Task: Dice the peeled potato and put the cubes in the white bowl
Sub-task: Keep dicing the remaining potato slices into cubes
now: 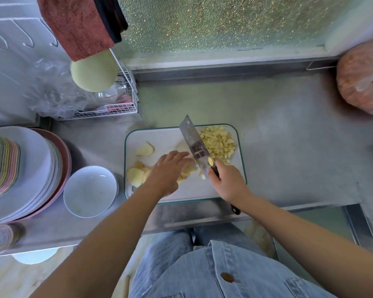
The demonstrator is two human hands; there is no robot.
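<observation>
A white cutting board (pixel 224 188) with a green rim lies on the steel counter. A heap of yellow potato cubes (pixel 219 144) sits at its far right corner. Potato slices (pixel 136 175) lie at the near left, and one piece (pixel 145 149) lies farther back. My right hand (pixel 229 181) grips the black handle of a cleaver (pixel 194 145), blade tilted over the board's middle. My left hand (pixel 169 171) lies over potato pieces (pixel 187 171) beside the blade, fingers extended and blurred. The white bowl (pixel 91 191) stands left of the board and holds almost nothing.
A stack of plates (pixel 26 175) stands at the far left beside the bowl. A wire rack (pixel 121 108) with plastic bags sits behind, under a hanging red towel (pixel 78 26). A wrapped round pinkish object (pixel 362 78) rests at the counter's back right.
</observation>
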